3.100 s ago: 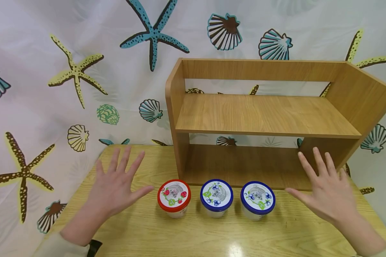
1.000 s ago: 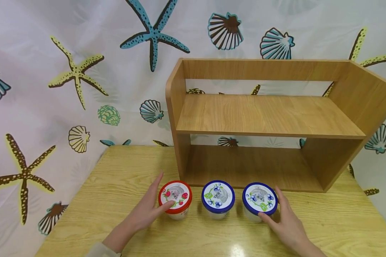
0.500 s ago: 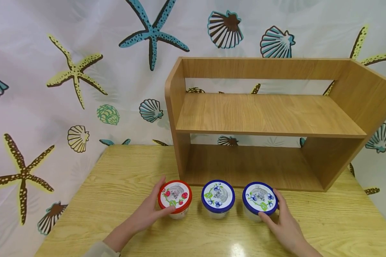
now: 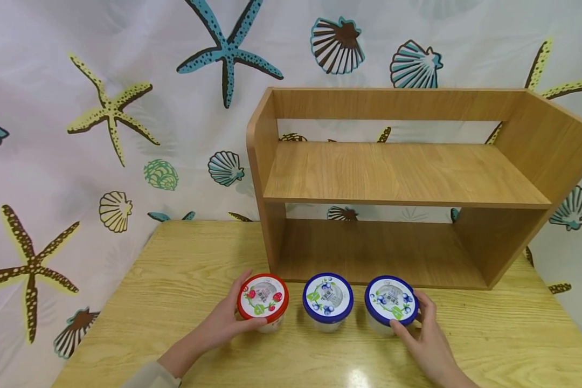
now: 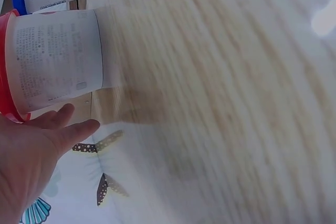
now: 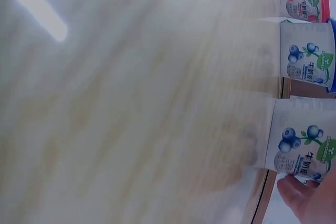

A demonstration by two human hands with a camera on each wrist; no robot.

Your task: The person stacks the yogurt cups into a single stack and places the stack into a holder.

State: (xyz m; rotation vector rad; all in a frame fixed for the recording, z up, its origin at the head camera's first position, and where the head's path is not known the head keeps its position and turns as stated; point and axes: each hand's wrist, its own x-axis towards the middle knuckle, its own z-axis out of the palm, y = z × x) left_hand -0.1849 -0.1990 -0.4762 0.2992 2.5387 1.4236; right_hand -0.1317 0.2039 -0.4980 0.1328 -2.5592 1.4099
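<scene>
gripping a round white tub with a red lid [image 4: 263, 297], the left hand [image 4: 219, 322] curves thumb and fingers partway around its rim. the right hand [image 4: 430, 345] likewise holds a round white tub with a blue lid [image 4: 391, 300]. a second blue-lidded tub [image 4: 327, 298] stands between, all three upright on the yellowish wooden table [image 4: 194, 258] before a brown wooden shelf [image 4: 407, 172].

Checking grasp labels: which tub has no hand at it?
The middle tub, blue-lidded. The red-lidded tub has the left hand at it; the other blue-lidded tub has the right hand.
</scene>
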